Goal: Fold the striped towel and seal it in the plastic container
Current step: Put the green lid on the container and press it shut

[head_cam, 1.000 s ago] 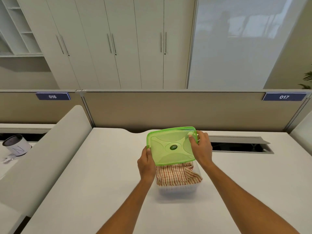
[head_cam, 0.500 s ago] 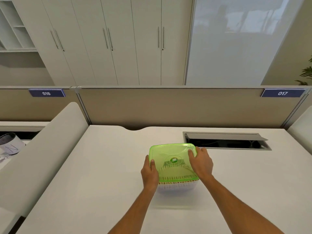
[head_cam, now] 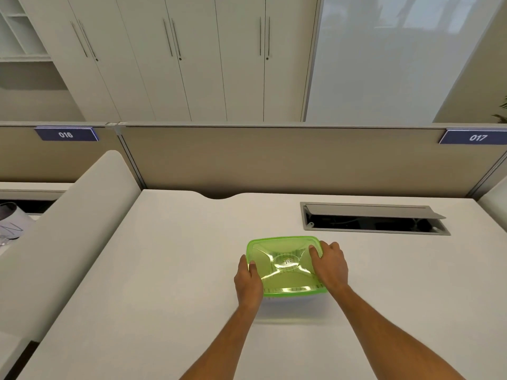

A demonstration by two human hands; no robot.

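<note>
A translucent green lid (head_cam: 285, 266) lies flat on top of the clear plastic container (head_cam: 296, 297), of which only a thin strip of the front wall shows below the lid. The striped towel is almost hidden under the lid; faint stripes show through it. My left hand (head_cam: 248, 279) grips the lid's left edge, thumb on top. My right hand (head_cam: 330, 266) grips the lid's right edge with the fingers curled over its far right corner.
The container stands on a white desk (head_cam: 170, 270). An open cable hatch (head_cam: 373, 220) lies behind it to the right. A beige partition (head_cam: 274, 160) closes the desk's far side, and a white divider panel (head_cam: 71, 223) runs along the left.
The lid was held tilted above the open container with the towel showing. It has come down flat onto the container, with both hands still on its sides.
</note>
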